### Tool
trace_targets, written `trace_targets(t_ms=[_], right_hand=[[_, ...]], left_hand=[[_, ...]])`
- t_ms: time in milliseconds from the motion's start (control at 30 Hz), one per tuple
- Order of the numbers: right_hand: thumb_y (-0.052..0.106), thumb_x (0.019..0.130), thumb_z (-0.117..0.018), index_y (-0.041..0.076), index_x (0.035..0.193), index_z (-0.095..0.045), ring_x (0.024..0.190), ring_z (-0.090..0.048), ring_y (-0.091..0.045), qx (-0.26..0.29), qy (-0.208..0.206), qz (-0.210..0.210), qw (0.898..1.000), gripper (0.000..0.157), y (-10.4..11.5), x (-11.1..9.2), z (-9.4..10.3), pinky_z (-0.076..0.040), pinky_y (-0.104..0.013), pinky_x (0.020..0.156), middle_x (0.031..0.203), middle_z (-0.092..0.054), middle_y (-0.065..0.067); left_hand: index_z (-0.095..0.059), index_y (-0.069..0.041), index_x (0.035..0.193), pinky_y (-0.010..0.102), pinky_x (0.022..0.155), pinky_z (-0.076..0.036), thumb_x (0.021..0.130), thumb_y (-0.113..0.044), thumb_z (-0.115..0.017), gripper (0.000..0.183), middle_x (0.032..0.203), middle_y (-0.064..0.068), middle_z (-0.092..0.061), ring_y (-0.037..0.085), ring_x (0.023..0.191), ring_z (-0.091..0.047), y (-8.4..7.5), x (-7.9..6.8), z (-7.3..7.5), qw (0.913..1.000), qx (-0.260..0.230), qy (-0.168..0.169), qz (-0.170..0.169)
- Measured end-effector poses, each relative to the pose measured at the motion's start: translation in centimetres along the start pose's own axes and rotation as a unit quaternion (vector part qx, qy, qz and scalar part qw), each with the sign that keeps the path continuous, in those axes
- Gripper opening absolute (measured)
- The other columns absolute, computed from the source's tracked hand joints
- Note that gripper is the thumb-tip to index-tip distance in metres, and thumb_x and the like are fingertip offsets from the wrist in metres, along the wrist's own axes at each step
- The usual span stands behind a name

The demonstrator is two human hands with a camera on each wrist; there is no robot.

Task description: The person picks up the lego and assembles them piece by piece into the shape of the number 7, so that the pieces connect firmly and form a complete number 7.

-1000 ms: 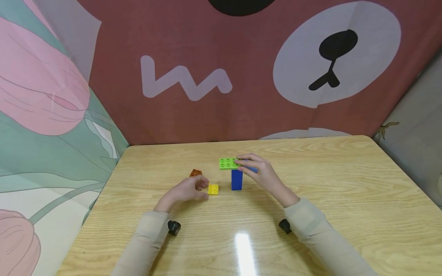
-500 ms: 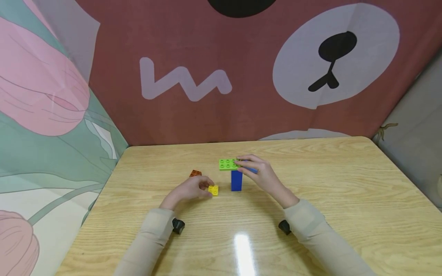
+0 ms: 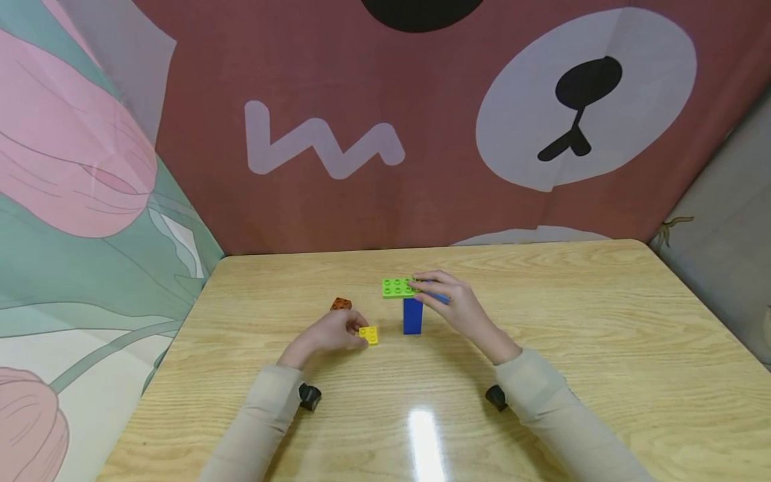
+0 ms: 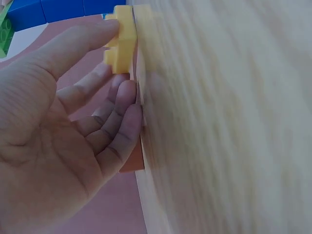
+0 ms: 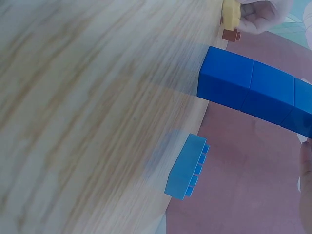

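Note:
My left hand (image 3: pixel 334 331) pinches a small yellow toy brick (image 3: pixel 369 335) between thumb and fingers, low over the table. In the left wrist view the yellow brick (image 4: pixel 126 39) stands on edge in that camera's tilted picture, its studs facing the thumb. A blue brick tower (image 3: pixel 412 316) stands upright to its right, with a long green brick (image 3: pixel 397 288) across its top. My right hand (image 3: pixel 452 299) holds the right end of the green brick, covering that end. The right wrist view shows the tower's stacked blue bricks (image 5: pixel 248 87) and a finger (image 5: pixel 306 170) near the top.
An orange-brown brick (image 3: pixel 341 304) lies just beyond my left hand. A lighter blue studded brick (image 5: pixel 186 166) lies on the table behind the tower, mostly hidden by my right hand in the head view. The wooden table (image 3: pixel 602 321) meets a printed cloth at its back edge.
My left hand has reached right, closed its fingers and thumb on the yellow brick and shifted it slightly left. My right hand and the tower stay in place.

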State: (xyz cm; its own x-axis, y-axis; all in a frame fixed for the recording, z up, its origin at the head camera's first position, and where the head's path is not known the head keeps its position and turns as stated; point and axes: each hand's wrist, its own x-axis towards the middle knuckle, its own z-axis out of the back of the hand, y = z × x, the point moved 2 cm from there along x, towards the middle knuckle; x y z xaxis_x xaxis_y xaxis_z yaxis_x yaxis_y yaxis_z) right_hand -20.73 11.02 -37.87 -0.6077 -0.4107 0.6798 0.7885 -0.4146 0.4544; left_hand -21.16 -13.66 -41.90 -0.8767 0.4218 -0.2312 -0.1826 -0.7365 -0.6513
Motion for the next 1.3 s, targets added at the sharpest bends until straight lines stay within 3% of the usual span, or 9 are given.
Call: trace_targets(t_ms=[200, 367, 533, 767, 1033, 1300], right_hand=[[-0.002, 0.079, -0.071, -0.001, 0.106, -0.072, 0.1, -0.066, -0.032, 0.005, -0.001, -0.003, 1.0, 0.027, 0.0, -0.1, 0.0, -0.059, -0.033, 0.074, 0.111, -0.066, -0.022], [-0.003, 0.08, -0.071, -0.001, 0.107, -0.071, 0.1, -0.065, -0.032, 0.007, -0.001, -0.005, 1.0, 0.027, 0.0, -0.1, 0.0, -0.059, -0.034, 0.073, 0.111, -0.066, -0.022], [-0.004, 0.079, -0.071, -0.002, 0.107, -0.071, 0.101, -0.065, -0.033, 0.012, -0.002, -0.007, 1.0, 0.027, 0.1, 0.0, 0.1, -0.059, -0.035, 0.074, 0.112, -0.066, -0.022], [-0.003, 0.08, -0.071, -0.002, 0.106, -0.071, 0.103, -0.064, -0.033, 0.015, -0.002, -0.014, 1.0, 0.027, 0.0, -0.1, 0.0, -0.059, -0.035, 0.075, 0.112, -0.066, -0.022], [-0.004, 0.08, -0.071, -0.003, 0.106, -0.071, 0.101, -0.065, -0.034, 0.021, -0.006, -0.013, 1.0, 0.027, -0.1, -0.1, 0.0, -0.059, -0.036, 0.074, 0.112, -0.066, -0.022], [-0.004, 0.079, -0.071, -0.002, 0.106, -0.071, 0.101, -0.065, -0.033, 0.015, -0.011, -0.006, 1.0, 0.027, 0.0, -0.1, 0.0, -0.059, -0.035, 0.073, 0.111, -0.066, -0.023]], left_hand=[[-0.061, -0.005, 0.11, 0.027, 0.077, -0.052, 0.084, -0.014, -0.072, 0.029, 0.102, 0.009, -0.064, 0.014, 0.089, -0.061, 0.8, -0.4, 0.7, 0.9975, -0.055, -0.045, 0.004], [-0.056, -0.004, 0.12, 0.026, 0.075, -0.051, 0.087, -0.011, -0.067, 0.036, 0.107, 0.013, -0.063, 0.017, 0.09, -0.063, 1.3, -0.9, 1.5, 0.9883, -0.137, -0.068, 0.006], [-0.056, -0.008, 0.126, 0.027, 0.078, -0.05, 0.088, -0.014, -0.066, 0.039, 0.107, 0.013, -0.061, 0.017, 0.092, -0.062, 1.3, -1.5, 2.2, 0.9817, -0.171, -0.083, -0.003], [-0.045, 0.0, 0.136, 0.04, 0.085, -0.058, 0.095, -0.011, -0.057, 0.044, 0.11, 0.016, -0.055, 0.035, 0.102, -0.067, 1.1, -1.8, 2.7, 0.9561, -0.28, -0.084, -0.017], [-0.047, -0.002, 0.135, 0.042, 0.089, -0.056, 0.097, -0.018, -0.056, 0.042, 0.107, 0.011, -0.057, 0.033, 0.101, -0.067, 0.9, -2.0, 3.1, 0.9458, -0.304, -0.113, -0.02], [-0.045, -0.001, 0.138, 0.029, 0.088, -0.056, 0.099, -0.019, -0.052, 0.043, 0.105, 0.008, -0.048, 0.025, 0.103, -0.066, 0.0, -2.7, 3.5, 0.9332, -0.34, -0.11, -0.036]])
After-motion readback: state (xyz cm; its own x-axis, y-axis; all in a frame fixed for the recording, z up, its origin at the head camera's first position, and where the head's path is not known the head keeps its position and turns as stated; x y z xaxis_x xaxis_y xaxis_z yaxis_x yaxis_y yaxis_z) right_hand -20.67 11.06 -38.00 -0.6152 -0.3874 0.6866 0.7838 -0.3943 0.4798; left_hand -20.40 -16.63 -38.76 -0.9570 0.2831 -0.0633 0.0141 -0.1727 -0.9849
